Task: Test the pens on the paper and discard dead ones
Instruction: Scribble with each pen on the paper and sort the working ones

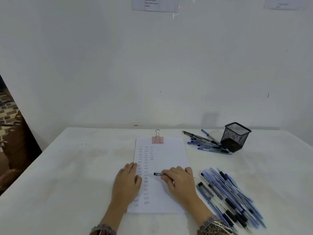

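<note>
A white sheet of paper (167, 155) lies in the middle of the table, clipped at its top by a pink binder clip (157, 139). Columns of small handwritten marks fill its left half. My left hand (127, 182) rests flat on the paper's left edge. My right hand (179, 182) holds a black-capped pen (158, 174) lying nearly flat over the paper, its cap end pointing left. A large pile of blue and black pens (228, 197) lies right of the paper.
A black mesh pen holder (235, 136) stands at the back right, with a smaller group of pens (206, 143) lying to its left. The table (67, 175) has a white cover and meets a white wall. A dark doorway lies at the far left.
</note>
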The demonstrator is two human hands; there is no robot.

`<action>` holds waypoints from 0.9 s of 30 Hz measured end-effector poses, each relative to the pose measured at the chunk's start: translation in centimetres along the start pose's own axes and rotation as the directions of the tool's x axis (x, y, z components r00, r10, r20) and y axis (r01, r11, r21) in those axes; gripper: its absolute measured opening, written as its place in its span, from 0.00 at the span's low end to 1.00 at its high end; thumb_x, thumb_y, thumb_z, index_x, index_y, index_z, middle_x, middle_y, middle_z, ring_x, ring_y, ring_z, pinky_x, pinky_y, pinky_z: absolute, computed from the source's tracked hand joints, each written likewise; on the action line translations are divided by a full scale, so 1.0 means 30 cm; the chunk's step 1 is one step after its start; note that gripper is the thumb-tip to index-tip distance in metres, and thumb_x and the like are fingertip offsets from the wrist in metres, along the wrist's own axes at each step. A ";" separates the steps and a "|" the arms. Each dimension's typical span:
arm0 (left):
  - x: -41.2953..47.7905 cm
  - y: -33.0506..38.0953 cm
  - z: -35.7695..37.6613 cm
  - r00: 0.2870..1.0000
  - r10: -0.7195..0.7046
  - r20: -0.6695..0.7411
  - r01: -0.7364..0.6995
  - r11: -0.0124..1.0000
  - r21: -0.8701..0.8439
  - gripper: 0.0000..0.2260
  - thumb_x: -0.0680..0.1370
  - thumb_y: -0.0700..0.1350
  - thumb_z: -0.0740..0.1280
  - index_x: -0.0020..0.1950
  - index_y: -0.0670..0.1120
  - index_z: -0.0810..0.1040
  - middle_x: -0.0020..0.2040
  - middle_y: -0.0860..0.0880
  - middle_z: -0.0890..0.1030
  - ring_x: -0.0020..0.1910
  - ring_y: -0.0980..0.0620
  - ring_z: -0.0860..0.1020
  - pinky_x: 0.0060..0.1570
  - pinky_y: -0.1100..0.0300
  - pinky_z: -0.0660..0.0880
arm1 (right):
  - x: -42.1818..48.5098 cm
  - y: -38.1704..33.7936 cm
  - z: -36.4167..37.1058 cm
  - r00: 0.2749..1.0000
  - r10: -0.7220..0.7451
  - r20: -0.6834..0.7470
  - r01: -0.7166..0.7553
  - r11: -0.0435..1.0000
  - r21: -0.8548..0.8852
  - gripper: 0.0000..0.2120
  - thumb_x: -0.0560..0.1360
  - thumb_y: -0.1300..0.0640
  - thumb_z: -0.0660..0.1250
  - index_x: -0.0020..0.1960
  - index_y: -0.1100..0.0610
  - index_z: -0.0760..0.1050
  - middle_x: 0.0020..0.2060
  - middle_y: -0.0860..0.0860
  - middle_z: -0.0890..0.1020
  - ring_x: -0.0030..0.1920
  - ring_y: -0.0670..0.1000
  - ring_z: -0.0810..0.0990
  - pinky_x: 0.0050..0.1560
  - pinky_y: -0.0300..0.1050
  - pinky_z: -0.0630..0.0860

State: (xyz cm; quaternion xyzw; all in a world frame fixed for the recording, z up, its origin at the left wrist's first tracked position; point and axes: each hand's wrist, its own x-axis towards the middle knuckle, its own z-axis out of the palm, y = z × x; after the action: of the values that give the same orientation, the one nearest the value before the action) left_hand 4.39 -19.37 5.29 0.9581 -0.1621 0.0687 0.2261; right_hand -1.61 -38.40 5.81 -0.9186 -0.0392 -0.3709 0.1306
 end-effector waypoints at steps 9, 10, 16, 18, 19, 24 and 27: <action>0.002 -0.013 0.016 1.000 0.018 -0.022 -0.018 1.000 -0.014 0.39 0.68 0.58 0.37 0.72 0.43 0.64 0.71 0.48 0.67 0.70 0.50 0.64 0.72 0.56 0.59 | -0.015 0.012 -0.096 0.969 0.239 0.066 -0.236 0.970 -0.057 0.17 0.75 0.43 0.55 0.48 0.46 0.82 0.34 0.40 0.80 0.33 0.43 0.76 0.42 0.41 0.58; 0.003 -0.015 0.018 0.999 0.023 -0.026 -0.024 1.000 -0.013 0.39 0.68 0.58 0.37 0.72 0.42 0.65 0.70 0.48 0.68 0.70 0.50 0.65 0.71 0.56 0.59 | -0.006 0.027 -0.128 0.946 0.319 0.052 -0.315 0.946 -0.083 0.19 0.77 0.45 0.53 0.53 0.49 0.81 0.38 0.42 0.81 0.36 0.45 0.78 0.44 0.43 0.62; 0.004 -0.004 0.009 0.999 0.028 -0.018 -0.028 0.999 -0.014 0.41 0.66 0.58 0.35 0.73 0.43 0.63 0.72 0.49 0.65 0.72 0.52 0.61 0.73 0.58 0.54 | -0.026 0.205 -0.328 0.753 0.651 0.101 -0.613 0.748 -0.254 0.17 0.78 0.58 0.60 0.67 0.55 0.72 0.56 0.54 0.75 0.54 0.57 0.75 0.52 0.51 0.71; 0.003 -0.003 0.008 0.999 0.025 -0.021 -0.025 1.000 -0.018 0.41 0.65 0.58 0.35 0.73 0.43 0.63 0.72 0.49 0.65 0.72 0.52 0.61 0.73 0.58 0.54 | -0.052 0.230 -0.354 0.695 0.699 0.170 -0.609 0.697 -0.379 0.15 0.78 0.56 0.59 0.63 0.49 0.73 0.55 0.50 0.77 0.54 0.54 0.75 0.53 0.49 0.70; 0.003 -0.005 0.011 0.999 0.024 -0.022 -0.024 1.000 -0.020 0.41 0.66 0.58 0.35 0.73 0.43 0.63 0.72 0.48 0.65 0.72 0.51 0.61 0.73 0.58 0.54 | -0.066 0.230 -0.361 0.663 0.717 0.216 -0.602 0.682 -0.415 0.13 0.78 0.54 0.58 0.62 0.46 0.73 0.55 0.48 0.77 0.54 0.52 0.75 0.54 0.48 0.70; 0.005 -0.013 0.020 0.998 0.037 -0.053 -0.038 0.999 -0.020 0.37 0.69 0.56 0.40 0.69 0.40 0.69 0.68 0.46 0.71 0.68 0.48 0.68 0.69 0.54 0.62 | -0.083 0.226 -0.392 0.592 0.744 0.310 -0.593 0.663 -0.457 0.12 0.78 0.51 0.57 0.59 0.42 0.74 0.55 0.43 0.75 0.55 0.48 0.76 0.57 0.45 0.70; 0.001 -0.006 0.015 0.997 0.031 -0.066 -0.032 0.999 -0.019 0.36 0.69 0.56 0.41 0.68 0.40 0.70 0.68 0.45 0.72 0.68 0.47 0.69 0.68 0.54 0.62 | -0.031 0.256 -0.412 0.558 0.731 0.393 -0.585 0.683 -0.438 0.12 0.77 0.50 0.59 0.58 0.45 0.75 0.54 0.45 0.76 0.54 0.49 0.76 0.58 0.48 0.73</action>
State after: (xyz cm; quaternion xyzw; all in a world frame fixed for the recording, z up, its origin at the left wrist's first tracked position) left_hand 4.49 -19.42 4.82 0.9503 -0.1705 0.1018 0.2398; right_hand -9.29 -49.10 12.08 -0.9380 0.3231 -0.0214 0.1237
